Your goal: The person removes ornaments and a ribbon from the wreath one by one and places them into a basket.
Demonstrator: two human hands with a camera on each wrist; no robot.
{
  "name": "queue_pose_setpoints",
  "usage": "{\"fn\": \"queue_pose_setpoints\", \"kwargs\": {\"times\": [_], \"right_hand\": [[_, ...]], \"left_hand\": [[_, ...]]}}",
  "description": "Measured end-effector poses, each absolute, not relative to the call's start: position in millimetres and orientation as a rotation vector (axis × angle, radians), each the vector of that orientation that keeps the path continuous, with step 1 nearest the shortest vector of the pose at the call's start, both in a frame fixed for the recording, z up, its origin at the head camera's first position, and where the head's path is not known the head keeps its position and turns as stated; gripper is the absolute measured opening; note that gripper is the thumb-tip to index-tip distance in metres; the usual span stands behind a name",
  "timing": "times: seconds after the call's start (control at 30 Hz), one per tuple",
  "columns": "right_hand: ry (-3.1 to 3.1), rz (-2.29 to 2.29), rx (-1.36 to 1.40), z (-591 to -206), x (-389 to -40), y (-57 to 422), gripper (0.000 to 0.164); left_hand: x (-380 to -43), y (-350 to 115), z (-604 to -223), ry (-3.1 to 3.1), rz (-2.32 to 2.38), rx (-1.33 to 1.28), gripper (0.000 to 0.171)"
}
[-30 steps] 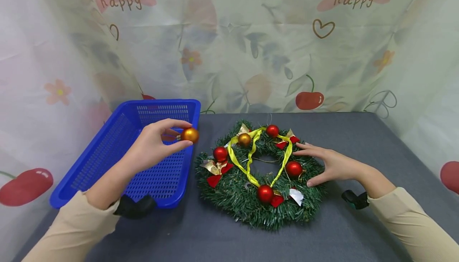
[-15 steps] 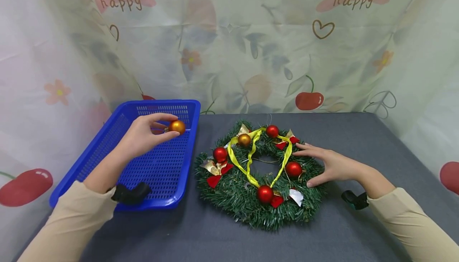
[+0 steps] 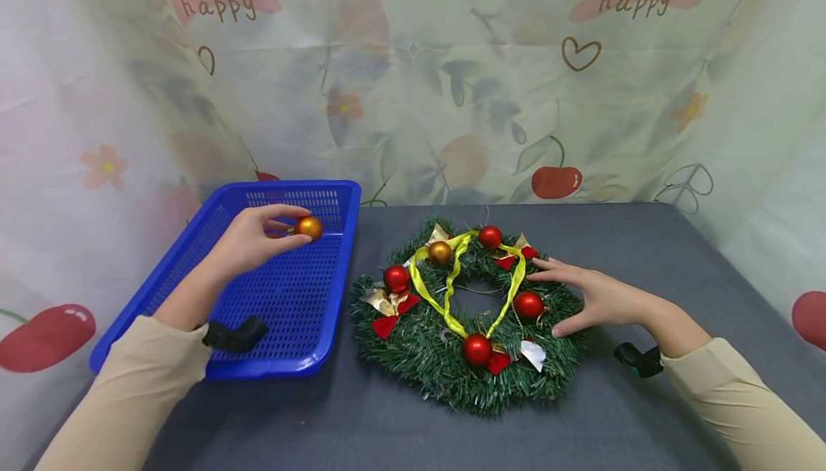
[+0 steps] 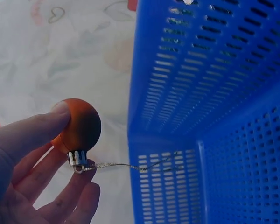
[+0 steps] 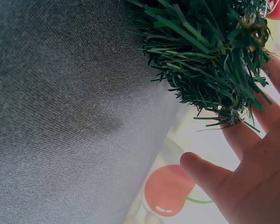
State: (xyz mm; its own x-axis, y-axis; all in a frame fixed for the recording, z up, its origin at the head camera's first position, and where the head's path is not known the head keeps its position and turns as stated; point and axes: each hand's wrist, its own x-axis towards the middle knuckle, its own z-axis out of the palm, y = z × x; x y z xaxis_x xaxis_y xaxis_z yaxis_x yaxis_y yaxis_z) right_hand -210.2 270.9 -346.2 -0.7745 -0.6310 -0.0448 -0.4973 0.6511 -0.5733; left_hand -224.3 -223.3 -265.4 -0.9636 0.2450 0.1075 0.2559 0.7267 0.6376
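My left hand [image 3: 254,238] pinches a gold Christmas bauble [image 3: 309,228] between thumb and fingers, up over the blue basket [image 3: 353,241]. In the left wrist view, a silver cap [image 4: 77,158] and a thin glittery hanging cord [image 4: 114,164] trail from the bauble. A green Christmas wreath [image 3: 426,363] lies flat on the table, dressed with red baubles, one gold bauble [image 3: 440,252], bows and a yellow ribbon [image 3: 516,281]. At its right edge rests my right hand [image 3: 600,299], fingers spread and touching the greenery, holding nothing.
The perforated basket stands left of the wreath on the grey tabletop [image 3: 632,241]. A patterned curtain [image 3: 413,84] hangs behind the table and along both sides. Each wrist carries a black strap-on camera [image 3: 235,335].
My left hand has carried the gold bauble leftward, from near the basket's right rim to over its inside, slowing lately. The right hand and wreath have stayed put.
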Motion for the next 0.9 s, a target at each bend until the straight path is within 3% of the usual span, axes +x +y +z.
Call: {"fn": "queue_pose_setpoints", "kwargs": {"times": [0.9], "right_hand": [[2.621,-0.821,-0.921,-345,-209,270,0.074]], "left_hand": [[-243,-246,-286,-2.957,-1.093,-0.392,0.045]]}}
